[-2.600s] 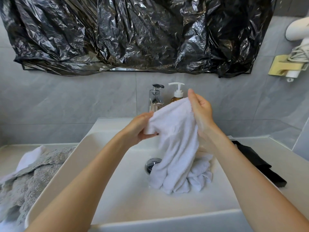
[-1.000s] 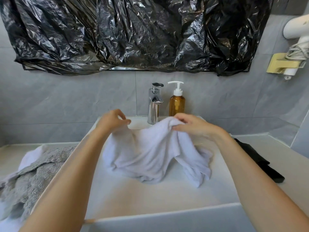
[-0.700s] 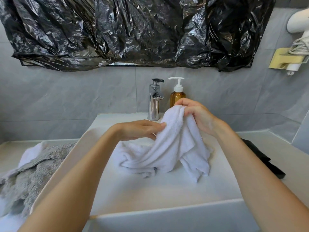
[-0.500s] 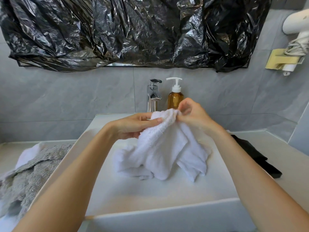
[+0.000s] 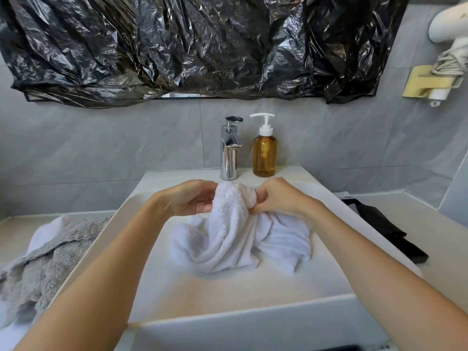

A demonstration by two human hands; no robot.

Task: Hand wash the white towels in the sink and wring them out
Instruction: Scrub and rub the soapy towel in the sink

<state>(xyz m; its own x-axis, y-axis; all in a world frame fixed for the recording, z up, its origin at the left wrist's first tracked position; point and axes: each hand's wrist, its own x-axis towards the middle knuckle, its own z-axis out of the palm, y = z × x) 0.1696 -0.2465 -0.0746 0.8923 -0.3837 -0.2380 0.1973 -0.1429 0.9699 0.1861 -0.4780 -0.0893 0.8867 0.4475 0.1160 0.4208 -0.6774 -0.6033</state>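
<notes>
A white towel (image 5: 235,234) lies bunched in the white rectangular sink (image 5: 228,295), its upper part lifted off the basin. My left hand (image 5: 188,198) grips that raised fold from the left. My right hand (image 5: 276,196) pinches the same fold from the right, fingers curled into the cloth. Both hands sit close together above the back half of the basin, just in front of the chrome faucet (image 5: 230,148). The rest of the towel drapes down onto the sink floor and hides the drain.
An amber soap pump bottle (image 5: 264,150) stands beside the faucet. Grey and white towels (image 5: 43,252) are piled on the counter at the left. A black cloth (image 5: 385,229) lies on the counter at the right. Black plastic (image 5: 197,46) covers the mirror; a hair dryer (image 5: 448,44) hangs top right.
My hands spread the towel wide, then came back together. The raised fold is now lower, nearer the basin, with both hands gripping it close together.
</notes>
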